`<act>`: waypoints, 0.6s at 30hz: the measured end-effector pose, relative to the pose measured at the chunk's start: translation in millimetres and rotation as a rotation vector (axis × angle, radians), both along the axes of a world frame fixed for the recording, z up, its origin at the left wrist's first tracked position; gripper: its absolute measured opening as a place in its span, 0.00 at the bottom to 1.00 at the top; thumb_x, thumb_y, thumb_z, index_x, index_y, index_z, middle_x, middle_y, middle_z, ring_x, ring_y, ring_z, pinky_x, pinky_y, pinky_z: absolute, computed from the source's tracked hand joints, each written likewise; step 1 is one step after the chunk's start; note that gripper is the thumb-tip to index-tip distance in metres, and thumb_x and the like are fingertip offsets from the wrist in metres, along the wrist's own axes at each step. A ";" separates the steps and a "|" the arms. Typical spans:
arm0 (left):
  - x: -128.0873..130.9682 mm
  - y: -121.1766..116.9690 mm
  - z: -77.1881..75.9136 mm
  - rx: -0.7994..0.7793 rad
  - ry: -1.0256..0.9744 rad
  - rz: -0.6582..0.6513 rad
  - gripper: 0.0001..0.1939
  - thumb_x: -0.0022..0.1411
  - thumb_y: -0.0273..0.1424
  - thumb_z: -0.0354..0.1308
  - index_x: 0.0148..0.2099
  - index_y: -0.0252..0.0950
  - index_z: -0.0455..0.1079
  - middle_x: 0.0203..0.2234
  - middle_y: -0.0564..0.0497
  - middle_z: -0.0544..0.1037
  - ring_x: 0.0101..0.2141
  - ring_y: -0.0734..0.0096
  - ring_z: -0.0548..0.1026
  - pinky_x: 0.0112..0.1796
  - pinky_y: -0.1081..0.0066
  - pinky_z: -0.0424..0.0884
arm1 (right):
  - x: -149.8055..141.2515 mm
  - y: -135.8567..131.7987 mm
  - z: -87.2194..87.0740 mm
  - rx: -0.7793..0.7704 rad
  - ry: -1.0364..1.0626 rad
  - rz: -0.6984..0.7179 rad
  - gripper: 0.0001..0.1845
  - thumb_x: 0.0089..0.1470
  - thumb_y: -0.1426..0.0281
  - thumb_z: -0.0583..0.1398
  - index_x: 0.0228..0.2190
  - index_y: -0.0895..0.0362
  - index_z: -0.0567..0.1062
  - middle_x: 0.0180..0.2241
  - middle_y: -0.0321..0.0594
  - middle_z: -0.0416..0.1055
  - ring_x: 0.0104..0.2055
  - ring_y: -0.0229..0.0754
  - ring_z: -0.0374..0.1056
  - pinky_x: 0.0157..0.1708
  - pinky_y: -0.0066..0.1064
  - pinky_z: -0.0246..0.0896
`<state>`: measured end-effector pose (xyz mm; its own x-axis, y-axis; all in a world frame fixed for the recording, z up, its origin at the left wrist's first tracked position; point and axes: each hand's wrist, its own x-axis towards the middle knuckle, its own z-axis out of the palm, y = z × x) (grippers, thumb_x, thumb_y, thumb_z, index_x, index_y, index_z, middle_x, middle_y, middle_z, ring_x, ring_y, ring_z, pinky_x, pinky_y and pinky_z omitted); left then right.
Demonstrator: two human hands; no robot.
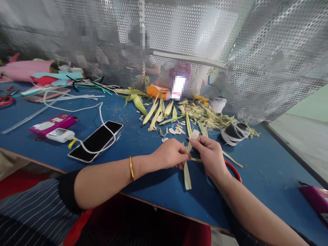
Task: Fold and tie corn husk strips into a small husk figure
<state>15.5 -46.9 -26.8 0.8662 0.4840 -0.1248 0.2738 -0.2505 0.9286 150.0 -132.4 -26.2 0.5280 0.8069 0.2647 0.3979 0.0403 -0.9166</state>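
Over the front of the blue table, my left hand [170, 153] is closed, its fingertips pinching a pale corn husk strip [188, 179]. One end of the strip hangs down below those fingers. My right hand [211, 155] pinches the strip's upper part between thumb and forefinger, close beside the left. A thin greenish stalk piece passes between the hands; its exact hold is hidden. Partly under my right wrist lies a red curved handle [234, 171], the rest of it covered. Just beyond the hands are more corn husks [155, 118] and small pale scraps [176, 130].
A heap of shredded husk [205, 114] lies at the back, near a black spool with white thread [234, 133]. At left are a dark phone [96, 141], a white cable and a magenta device [55, 124]. An orange box [157, 91] stands by the perforated metal screen [179, 41].
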 end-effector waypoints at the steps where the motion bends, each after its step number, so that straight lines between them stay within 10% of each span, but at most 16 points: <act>1: -0.2 0.4 0.1 0.004 0.009 0.000 0.09 0.56 0.30 0.56 0.27 0.34 0.74 0.17 0.50 0.76 0.21 0.71 0.76 0.22 0.76 0.70 | 0.4 0.4 0.3 -0.003 0.021 -0.002 0.19 0.52 0.62 0.62 0.16 0.55 0.64 0.17 0.29 0.55 0.22 0.35 0.50 0.23 0.29 0.47; 13: 2.2 0.6 2.9 0.016 0.002 0.098 0.12 0.57 0.34 0.57 0.24 0.33 0.73 0.16 0.50 0.75 0.19 0.73 0.75 0.22 0.76 0.69 | -7.1 -13.8 19.6 0.123 -0.539 -0.024 0.09 0.59 0.67 0.58 0.27 0.55 0.73 0.23 0.34 0.71 0.25 0.37 0.64 0.28 0.29 0.56; 18: 5.5 1.5 14.7 -0.311 -0.071 0.295 0.14 0.61 0.32 0.54 0.25 0.33 0.71 0.15 0.50 0.75 0.18 0.72 0.75 0.23 0.74 0.70 | -12.9 -18.5 17.3 0.230 -0.844 -0.085 0.05 0.60 0.72 0.57 0.31 0.55 0.71 0.27 0.35 0.75 0.28 0.39 0.69 0.34 0.30 0.59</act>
<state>21.0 -45.4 -12.1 0.7083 0.6607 -0.2486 0.2241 0.1235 0.9667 137.1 -151.0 -8.8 0.1387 0.6522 0.7453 0.9491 0.1274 -0.2881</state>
